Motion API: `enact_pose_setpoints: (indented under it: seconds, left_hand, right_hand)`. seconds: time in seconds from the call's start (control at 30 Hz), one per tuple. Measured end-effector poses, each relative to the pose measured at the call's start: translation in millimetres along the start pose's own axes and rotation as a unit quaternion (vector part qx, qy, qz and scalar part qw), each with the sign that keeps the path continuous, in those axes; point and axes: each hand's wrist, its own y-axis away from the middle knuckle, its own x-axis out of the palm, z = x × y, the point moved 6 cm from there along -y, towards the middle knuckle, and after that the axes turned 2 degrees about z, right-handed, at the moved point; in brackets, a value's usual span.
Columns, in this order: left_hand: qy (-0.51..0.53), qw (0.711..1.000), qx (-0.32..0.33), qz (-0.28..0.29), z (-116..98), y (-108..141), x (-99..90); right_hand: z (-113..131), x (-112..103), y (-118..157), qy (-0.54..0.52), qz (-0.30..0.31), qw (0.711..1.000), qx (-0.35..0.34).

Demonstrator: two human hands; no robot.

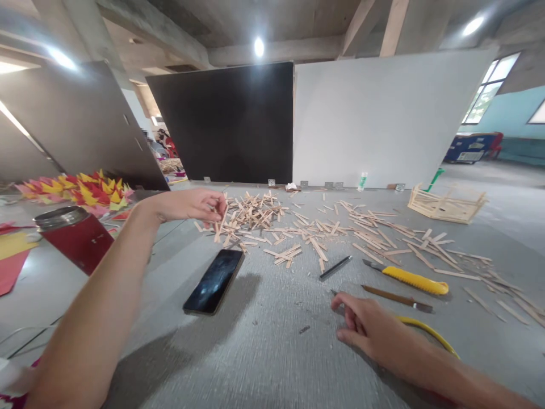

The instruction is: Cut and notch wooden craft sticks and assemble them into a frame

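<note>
At the near edge of the stick pile (255, 210), my left hand (204, 205) pinches a thin wooden stick (223, 220) between thumb and fingers. My right hand (366, 326) lies low over the table with curled fingers. It is on a yellow-handled tool (430, 332), perhaps pliers; dark metal shows beyond the fingertips, and the hand covers the middle. Just past that hand lie a brown-handled tool (394, 297), a yellow utility knife (415, 279) and a dark pen-like tool (335, 268). A black phone (215, 281) rests between my arms.
A red flask (80, 238) stands beside my left forearm, with folded paper pieces (91, 190) behind it. Loose sticks (378, 227) spread rightward toward a small stick frame (447, 205). Black (225, 125) and white (378, 119) panels close off the table's far side. A small bottle (363, 181) stands there.
</note>
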Motion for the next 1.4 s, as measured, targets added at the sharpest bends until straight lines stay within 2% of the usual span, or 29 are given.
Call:
enact_pose_setpoints:
  seconds: [0.13,0.23,0.3,0.37,0.47,0.63,0.8,1.0,1.2,1.4]
  left_hand:
    - [0.03,0.991,0.12,0.057,-60.6,1.5,58.6]
    - [0.061,0.977,0.179,0.1,-90.9,-1.3,112.8]
    - [0.082,0.969,0.199,0.121,-101.2,-4.4,145.6]
    - [0.099,0.964,0.212,0.128,-104.1,-7.6,171.9]
    - [0.136,0.963,0.206,0.111,-98.6,-12.2,197.4]
    - [0.286,0.945,0.16,0.014,-84.4,-18.0,210.5]
    - [0.278,0.95,0.142,-0.018,-84.5,-16.0,218.1]
    - [0.279,0.951,0.135,-0.017,-87.3,-10.3,219.0]
    - [0.32,0.935,0.151,-0.03,-93.8,-4.7,213.4]
    - [0.363,0.918,0.157,-0.018,-96.7,-2.1,212.8]
  right_hand:
    - [10.2,-9.2,6.0,-0.032,-0.054,0.998,-0.001]
    - [20.4,-12.4,12.6,-0.198,-0.063,0.978,-0.011]
    - [29.5,-11.7,16.0,-0.323,-0.044,0.945,-0.036]
    - [36.5,-12.0,17.8,-0.393,-0.033,0.917,-0.053]
    - [38.3,-13.4,16.8,-0.41,-0.04,0.91,-0.04]
    - [33.6,-18.3,14.8,-0.419,-0.071,0.905,-0.032]
    - [34.8,-19.2,16.1,-0.442,-0.072,0.894,-0.036]
    - [35.1,-17.3,16.4,-0.456,-0.064,0.888,-0.019]
    - [31.1,-24.8,21.0,-0.432,-0.111,0.894,-0.035]
    - [35.9,-32.5,25.4,-0.425,-0.138,0.894,-0.04]
